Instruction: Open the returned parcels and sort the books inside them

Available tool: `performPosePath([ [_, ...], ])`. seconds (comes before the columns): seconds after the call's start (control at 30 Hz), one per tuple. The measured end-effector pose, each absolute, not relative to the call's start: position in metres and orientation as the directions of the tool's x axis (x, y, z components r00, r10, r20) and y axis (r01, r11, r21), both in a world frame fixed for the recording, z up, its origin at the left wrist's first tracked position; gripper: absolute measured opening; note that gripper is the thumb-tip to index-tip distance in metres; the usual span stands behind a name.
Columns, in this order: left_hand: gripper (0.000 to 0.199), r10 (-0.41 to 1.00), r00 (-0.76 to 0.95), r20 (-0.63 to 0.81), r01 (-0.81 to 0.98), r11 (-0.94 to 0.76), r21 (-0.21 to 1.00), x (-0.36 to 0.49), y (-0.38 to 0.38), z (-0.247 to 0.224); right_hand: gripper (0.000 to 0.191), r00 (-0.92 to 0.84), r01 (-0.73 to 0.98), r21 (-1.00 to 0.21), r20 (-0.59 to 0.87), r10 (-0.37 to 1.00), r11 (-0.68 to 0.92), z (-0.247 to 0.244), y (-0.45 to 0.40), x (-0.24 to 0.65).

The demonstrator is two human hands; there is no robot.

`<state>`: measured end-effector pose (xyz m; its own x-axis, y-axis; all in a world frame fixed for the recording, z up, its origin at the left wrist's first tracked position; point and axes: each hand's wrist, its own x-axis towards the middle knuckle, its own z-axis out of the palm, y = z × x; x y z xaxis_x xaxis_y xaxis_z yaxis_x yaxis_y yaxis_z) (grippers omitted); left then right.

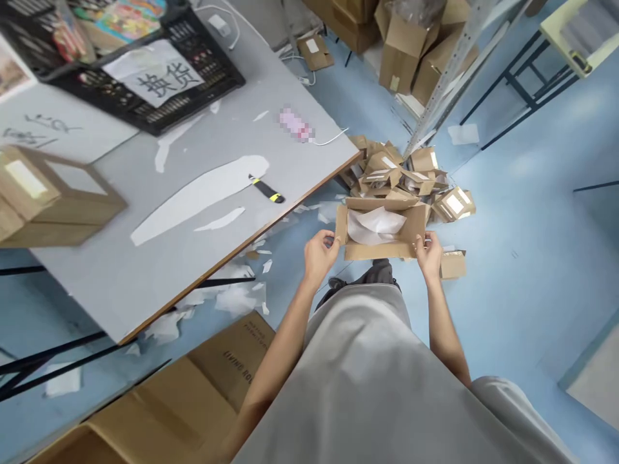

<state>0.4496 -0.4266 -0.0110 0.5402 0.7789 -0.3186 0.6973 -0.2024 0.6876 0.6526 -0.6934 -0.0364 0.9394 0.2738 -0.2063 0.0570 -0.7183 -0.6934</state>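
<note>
Held out in front of my body is a small open cardboard box (380,251), its flaps up and a crumpled sheet of white paper (374,225) inside. My left hand (322,254) grips the box's left end, thumb against the cardboard and fingers curled. At the opposite end, my right hand (429,253) pinches the right side in the same way. On the grey table (203,148) to the left lies a black and yellow utility knife (267,189), its tip over a long white paper scrap (203,193).
Discarded boxes (387,167) are heaped on the floor beyond my hands. A black crate (159,77) and stacked cartons (53,193) stand on the table. Below its edge lie paper scraps (236,290) and a large carton (193,393). A metal shelf post (445,77) rises behind the heap.
</note>
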Motion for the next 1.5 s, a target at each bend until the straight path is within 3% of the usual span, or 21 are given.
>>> performPosePath([
  [0.33, 0.009, 0.584, 0.791, -0.184, 0.464, -0.375, 0.803, 0.706, -0.456, -0.054, 0.029, 0.986, -0.054, -0.695, -0.15, 0.071, -0.716, -0.071, -0.743, 0.851],
  [0.43, 0.02, 0.526, 0.793, -0.309, 0.54, -0.368, 0.757, 0.734, -0.467, -0.075, 0.035, 0.98, -0.058, -0.671, -0.18, 0.086, -0.739, -0.094, -0.75, 0.879],
  [0.5, 0.022, 0.493, 0.757, -0.429, 0.618, -0.329, 0.714, 0.736, -0.475, -0.086, 0.034, 0.941, -0.042, -0.584, -0.296, 0.164, -0.81, -0.109, -0.754, 0.885],
  [0.63, 0.012, 0.471, 0.713, -0.519, 0.672, -0.25, 0.697, 0.703, -0.486, -0.094, 0.016, 0.793, 0.042, -0.473, -0.52, 0.317, -0.88, -0.126, -0.754, 0.873],
  [0.83, 0.009, 0.551, 0.645, -0.529, 0.679, -0.096, 0.728, 0.619, -0.474, -0.078, 0.017, 0.668, 0.206, -0.506, -0.553, 0.498, -0.838, -0.116, -0.706, 0.833],
  [0.93, 0.013, 0.634, 0.571, -0.522, 0.625, 0.076, 0.777, 0.582, -0.46, -0.071, 0.022, 0.598, 0.315, -0.546, -0.521, 0.609, -0.777, -0.102, -0.659, 0.816],
  [1.1, 0.034, 0.769, 0.453, -0.451, 0.369, 0.299, 0.88, 0.526, -0.433, -0.056, 0.027, 0.415, 0.481, -0.665, -0.402, 0.816, -0.571, -0.06, -0.557, 0.77],
  [1.3, 0.049, 0.908, 0.285, -0.307, 0.075, 0.298, 0.952, 0.419, -0.395, -0.014, 0.03, 0.159, 0.528, -0.814, -0.184, 0.97, -0.241, 0.002, -0.443, 0.658],
  [1.5, 0.046, 0.965, 0.048, -0.259, -0.022, 0.26, 0.965, 0.27, -0.369, 0.024, 0.036, 0.01, 0.503, -0.859, -0.103, 0.995, -0.094, 0.042, -0.371, 0.512],
])
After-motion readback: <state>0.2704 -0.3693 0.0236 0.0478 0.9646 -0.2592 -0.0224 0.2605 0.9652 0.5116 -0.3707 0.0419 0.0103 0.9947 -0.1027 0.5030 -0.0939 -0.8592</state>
